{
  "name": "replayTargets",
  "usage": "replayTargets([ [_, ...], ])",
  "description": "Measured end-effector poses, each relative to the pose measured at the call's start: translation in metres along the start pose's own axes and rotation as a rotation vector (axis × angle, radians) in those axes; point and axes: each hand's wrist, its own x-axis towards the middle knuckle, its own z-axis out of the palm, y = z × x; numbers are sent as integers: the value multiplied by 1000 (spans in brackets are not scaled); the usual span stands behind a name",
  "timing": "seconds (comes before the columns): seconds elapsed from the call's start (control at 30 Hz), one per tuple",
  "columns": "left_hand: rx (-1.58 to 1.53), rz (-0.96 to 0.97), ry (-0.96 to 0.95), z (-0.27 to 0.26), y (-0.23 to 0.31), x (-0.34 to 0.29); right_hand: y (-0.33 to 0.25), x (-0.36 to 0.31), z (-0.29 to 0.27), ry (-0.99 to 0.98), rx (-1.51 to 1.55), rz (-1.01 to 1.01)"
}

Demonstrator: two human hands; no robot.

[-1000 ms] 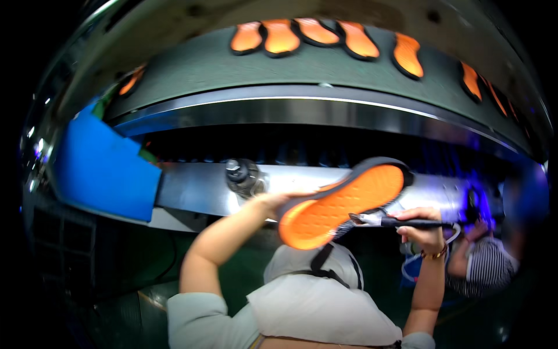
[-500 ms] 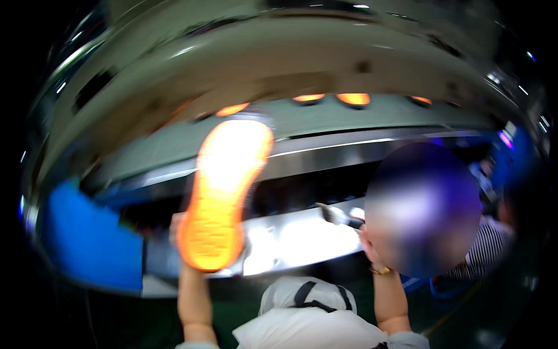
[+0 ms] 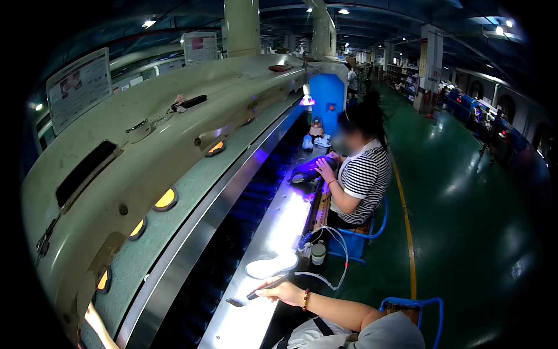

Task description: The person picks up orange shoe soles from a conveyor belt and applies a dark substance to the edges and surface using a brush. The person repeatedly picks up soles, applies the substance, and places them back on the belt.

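In my right hand (image 3: 286, 292), closed around its handle, is a flat brush (image 3: 235, 302), its bristle end pointing left over the brightly lit metal bench. A thin clear hose runs from near the handle's back end. Just beyond the hand lies a white sole-shaped piece (image 3: 272, 267), washed out by glare. My left forearm (image 3: 100, 327) shows at the lower left, reaching over the green conveyor belt (image 3: 192, 189) under the machine's hood; the hood edge hides the hand's fingers. On the belt rest dark-rimmed orange soles (image 3: 167, 199), partly under the hood.
A co-worker in a striped shirt (image 3: 372, 177) sits further along the bench, hands on a dark shoe (image 3: 308, 170) under purple light. A white pot (image 3: 318, 253) stands beside the bench. A blue-framed chair (image 3: 430, 308) is at my right. The cream hood (image 3: 151, 145) fills the left.
The view has swung to the right. The orange sole held up in my left hand is no longer seen there, and that arm now reaches to the belt. My right hand still holds the brush.
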Motion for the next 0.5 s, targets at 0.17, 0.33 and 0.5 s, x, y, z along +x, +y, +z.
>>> replayTargets([
  [0.17, 297, 236, 200, 24, -59, 24, 3, -7, -2, 26, 40, -65],
  [0.33, 415, 326, 359, -14, -88, 20, 15, 1, -7, 50, 63, 19],
  [0.5, 56, 280, 487, -43, -5, -54, 16, 19, 3, -24, 81, -2],
])
